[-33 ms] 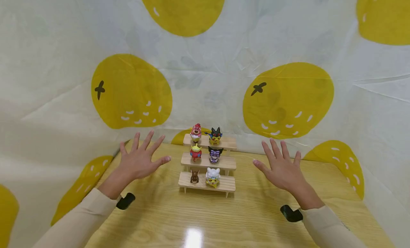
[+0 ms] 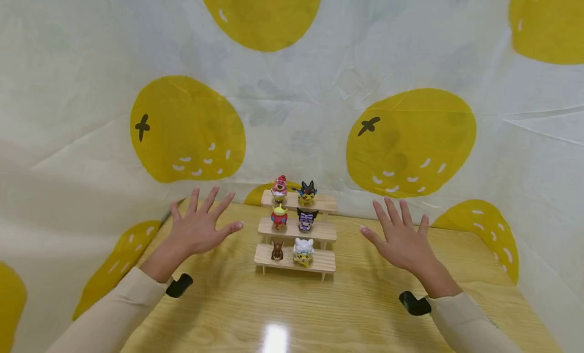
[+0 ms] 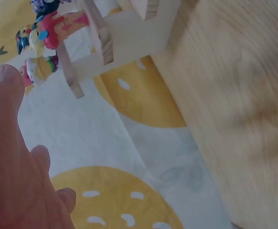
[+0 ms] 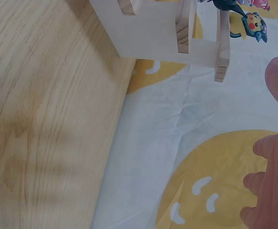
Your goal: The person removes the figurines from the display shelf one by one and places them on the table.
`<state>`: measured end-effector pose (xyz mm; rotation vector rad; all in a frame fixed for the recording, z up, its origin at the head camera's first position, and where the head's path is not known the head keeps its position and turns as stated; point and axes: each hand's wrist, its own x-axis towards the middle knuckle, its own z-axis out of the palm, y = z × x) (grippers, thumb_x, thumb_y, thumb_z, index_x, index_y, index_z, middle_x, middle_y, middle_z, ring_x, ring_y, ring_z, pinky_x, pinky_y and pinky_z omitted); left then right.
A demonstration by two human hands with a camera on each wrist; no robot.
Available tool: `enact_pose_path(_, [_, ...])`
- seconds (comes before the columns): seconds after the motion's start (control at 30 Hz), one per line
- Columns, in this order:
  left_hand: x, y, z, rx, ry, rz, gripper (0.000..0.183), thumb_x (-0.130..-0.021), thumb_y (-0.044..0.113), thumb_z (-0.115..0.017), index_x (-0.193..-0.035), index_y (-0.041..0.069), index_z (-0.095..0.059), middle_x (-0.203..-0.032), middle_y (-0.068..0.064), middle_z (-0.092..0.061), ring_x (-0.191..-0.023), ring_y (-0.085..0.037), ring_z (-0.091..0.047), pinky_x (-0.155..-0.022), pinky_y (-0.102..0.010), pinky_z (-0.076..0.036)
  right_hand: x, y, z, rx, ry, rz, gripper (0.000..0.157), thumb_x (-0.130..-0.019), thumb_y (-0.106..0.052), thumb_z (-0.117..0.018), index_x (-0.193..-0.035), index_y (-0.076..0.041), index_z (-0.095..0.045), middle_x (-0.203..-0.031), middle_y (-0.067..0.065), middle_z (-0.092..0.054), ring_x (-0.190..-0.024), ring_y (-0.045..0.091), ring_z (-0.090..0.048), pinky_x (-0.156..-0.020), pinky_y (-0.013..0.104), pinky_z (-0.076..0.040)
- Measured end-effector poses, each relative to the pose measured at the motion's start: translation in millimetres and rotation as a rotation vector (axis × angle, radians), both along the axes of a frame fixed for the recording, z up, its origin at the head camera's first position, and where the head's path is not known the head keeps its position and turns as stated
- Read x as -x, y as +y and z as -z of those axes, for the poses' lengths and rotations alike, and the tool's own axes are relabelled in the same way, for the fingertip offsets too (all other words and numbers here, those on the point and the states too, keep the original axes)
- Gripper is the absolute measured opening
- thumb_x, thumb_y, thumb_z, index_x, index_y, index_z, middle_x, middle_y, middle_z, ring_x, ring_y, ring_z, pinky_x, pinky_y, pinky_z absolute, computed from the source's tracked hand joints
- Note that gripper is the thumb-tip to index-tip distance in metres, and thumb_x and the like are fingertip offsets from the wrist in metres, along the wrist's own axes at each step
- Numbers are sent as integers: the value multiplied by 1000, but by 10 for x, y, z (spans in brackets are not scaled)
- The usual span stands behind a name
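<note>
My left hand (image 2: 199, 230) is held out with fingers spread, left of a three-tier wooden stand (image 2: 269, 264). On the stand's right, my right hand (image 2: 403, 244) is spread the same way. Neither hand touches anything. Two small figures stand on each tier. At the top are a pink bear figure (image 2: 280, 188) and a yellow figure in a black eared hood (image 2: 307, 193). The middle tier bears a red figure with a yellow-green top (image 2: 279, 217) and a black-and-purple figure (image 2: 306, 219). Below are a brown mouse figure (image 2: 277, 250) and a yellow figure in a white hood (image 2: 303, 251).
The stand is on a wood-grain table (image 2: 292, 307) near its back edge. A white cloth (image 2: 296, 89) printed with large yellow fruit hangs behind and along both sides. Black wrist mounts (image 2: 179, 286) show under both sleeves.
</note>
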<state>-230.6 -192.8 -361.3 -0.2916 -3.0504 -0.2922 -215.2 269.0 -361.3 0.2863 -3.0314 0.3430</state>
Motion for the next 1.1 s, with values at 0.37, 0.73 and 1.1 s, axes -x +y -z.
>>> enact_pose_path(0.37, [-45, -21, -1, -9, -2, 1, 88, -97, 82, -38, -169, 37, -12, -178, -11, -4, -160, -54, 5, -115, -86, 9, 74, -52, -84, -17, 9, -18, 92, -103, -71, -41, -170, -16, -9, -176, 21, 0, -159, 54, 4, -111, 89, 8])
enact_pose_path(0.73, [-75, 15, 3, -9, -26, -5, 88, -97, 81, -39, -169, 37, -14, -178, -9, -4, -161, -50, 7, -118, -82, 9, 125, -139, -22, 24, -22, -52, 92, -104, -70, -41, -170, -15, -9, -176, 20, 0, -160, 52, 8, -110, 89, 8])
enact_pose_path(1.1, [-71, 134, 84, -30, -29, 8, 87, -97, 80, -42, -168, 38, -16, -178, -9, -6, -162, -48, 7, -121, -80, 7, 102, -151, 26, 62, -31, -79, 92, -104, -67, -44, -170, -12, -12, -176, 22, -2, -159, 54, 6, -109, 90, 7])
